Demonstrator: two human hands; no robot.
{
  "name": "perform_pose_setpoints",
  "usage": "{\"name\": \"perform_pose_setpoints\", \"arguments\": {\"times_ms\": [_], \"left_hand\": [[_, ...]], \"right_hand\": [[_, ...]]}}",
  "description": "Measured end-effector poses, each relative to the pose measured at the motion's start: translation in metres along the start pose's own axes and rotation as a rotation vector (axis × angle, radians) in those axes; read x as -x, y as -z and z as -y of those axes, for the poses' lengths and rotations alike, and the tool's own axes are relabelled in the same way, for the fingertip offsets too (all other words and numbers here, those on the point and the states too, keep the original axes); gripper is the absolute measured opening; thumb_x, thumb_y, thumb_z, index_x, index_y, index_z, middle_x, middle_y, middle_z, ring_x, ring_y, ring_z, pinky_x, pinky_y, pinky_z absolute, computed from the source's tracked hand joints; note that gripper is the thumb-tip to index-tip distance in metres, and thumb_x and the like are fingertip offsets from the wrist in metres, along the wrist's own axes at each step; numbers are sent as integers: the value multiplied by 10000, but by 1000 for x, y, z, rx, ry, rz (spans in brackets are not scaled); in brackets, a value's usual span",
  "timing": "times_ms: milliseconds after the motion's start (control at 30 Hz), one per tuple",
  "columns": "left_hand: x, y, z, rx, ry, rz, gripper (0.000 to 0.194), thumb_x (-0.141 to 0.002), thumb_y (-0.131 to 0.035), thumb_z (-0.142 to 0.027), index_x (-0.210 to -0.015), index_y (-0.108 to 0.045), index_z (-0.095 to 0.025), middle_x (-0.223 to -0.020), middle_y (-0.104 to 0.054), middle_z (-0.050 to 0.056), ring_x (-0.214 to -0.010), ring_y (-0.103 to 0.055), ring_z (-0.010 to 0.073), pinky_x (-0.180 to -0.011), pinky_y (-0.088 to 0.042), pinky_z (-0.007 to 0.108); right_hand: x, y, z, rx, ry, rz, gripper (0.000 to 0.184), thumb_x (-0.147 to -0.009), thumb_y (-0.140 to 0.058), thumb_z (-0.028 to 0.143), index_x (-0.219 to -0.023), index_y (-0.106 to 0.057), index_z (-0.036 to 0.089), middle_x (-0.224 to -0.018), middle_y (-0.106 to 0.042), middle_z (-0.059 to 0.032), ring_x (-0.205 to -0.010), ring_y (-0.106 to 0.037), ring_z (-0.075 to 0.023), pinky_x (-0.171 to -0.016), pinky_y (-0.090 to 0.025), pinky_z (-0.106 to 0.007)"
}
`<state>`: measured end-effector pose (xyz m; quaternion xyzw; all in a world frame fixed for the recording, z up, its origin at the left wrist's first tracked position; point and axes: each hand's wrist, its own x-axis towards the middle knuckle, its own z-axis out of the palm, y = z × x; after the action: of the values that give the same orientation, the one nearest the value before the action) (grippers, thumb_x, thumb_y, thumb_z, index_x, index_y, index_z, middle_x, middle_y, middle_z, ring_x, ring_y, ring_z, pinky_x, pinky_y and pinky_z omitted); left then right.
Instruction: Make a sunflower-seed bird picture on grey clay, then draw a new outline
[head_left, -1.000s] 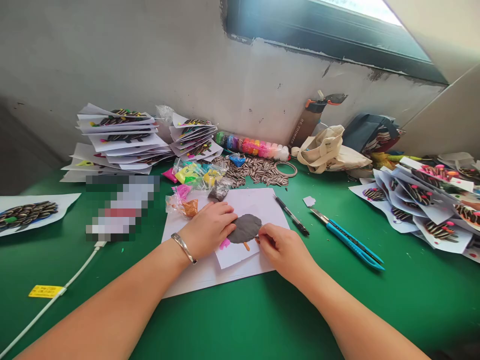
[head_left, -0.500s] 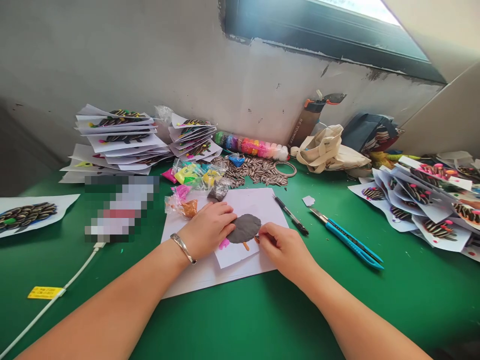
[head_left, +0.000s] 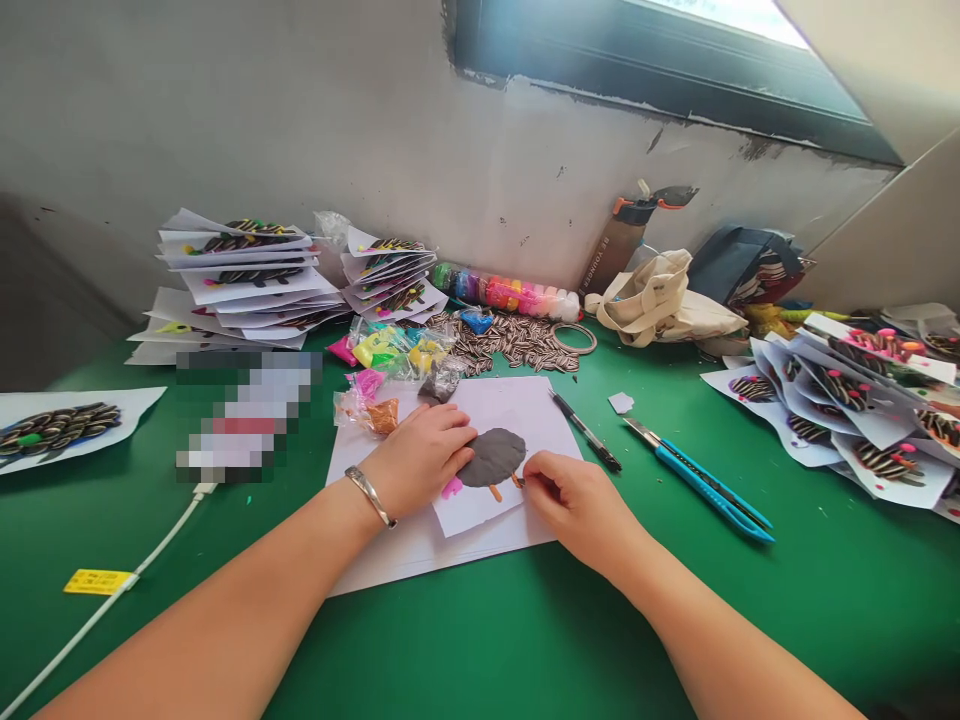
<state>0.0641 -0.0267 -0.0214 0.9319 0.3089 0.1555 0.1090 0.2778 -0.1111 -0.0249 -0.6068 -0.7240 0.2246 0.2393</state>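
Note:
A flattened dark grey oval of modelling clay sits on a small white card. My left hand lies over the card's left part with fingers stretched out, their tips at the oval's edge. Pink clay shows under that hand, and a short orange clay strip sticks out below the oval. My right hand is closed in a pinch at the oval's right side, at the end of a second orange-brown clay strip with a dark tip. The fingers partly hide that end.
Under the card lies a larger white sheet. A black pen and a blue cutter knife lie to the right. Behind are bagged clays, striped seeds and a tape roll. Stacked seed pictures stand left.
My right hand has drawn slightly right from the oval, and more of the second orange-brown strip shows. My left hand stays on the card. The whole view has shifted a little.

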Motion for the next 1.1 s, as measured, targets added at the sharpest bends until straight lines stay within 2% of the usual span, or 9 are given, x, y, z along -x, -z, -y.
{"name": "perform_pose_setpoints", "arguments": {"times_ms": [567,733,900,1100], "left_hand": [[0,0,0,2,19,23,213,-925,-455,-170,-1033,-639,-171,-1033,-618,95,-1014,-553,235,-895,-456,382],[1,0,0,2,12,24,214,-927,-454,-172,-1027,-643,-159,-1049,-617,105,-1026,-549,243,-914,-447,399],[0,-1,0,1,20,27,215,-930,-453,-174,-1030,-642,-164,-1036,-618,95,-1007,-550,236,-892,-455,391],[0,0,1,-3,15,31,214,-932,-454,-177,-1026,-646,-156,-1050,-615,101,-1020,-548,240,-903,-451,395]], "right_hand": [[1,0,-1,-62,-16,14,135,-835,-459,172,-743,-550,209,-620,-510,43,-569,-406,-112,-536,-305,-217],[2,0,-2,-20,2,37,142,-816,-466,154,-689,-505,203,-608,-490,46,-568,-395,-108,-534,-285,-223],[2,1,-2,-68,-38,47,121,-828,-461,176,-740,-537,211,-615,-495,51,-565,-382,-105,-526,-288,-217],[1,0,0,-31,-9,50,132,-808,-466,152,-693,-500,206,-608,-490,49,-573,-396,-105,-539,-284,-220]]}}
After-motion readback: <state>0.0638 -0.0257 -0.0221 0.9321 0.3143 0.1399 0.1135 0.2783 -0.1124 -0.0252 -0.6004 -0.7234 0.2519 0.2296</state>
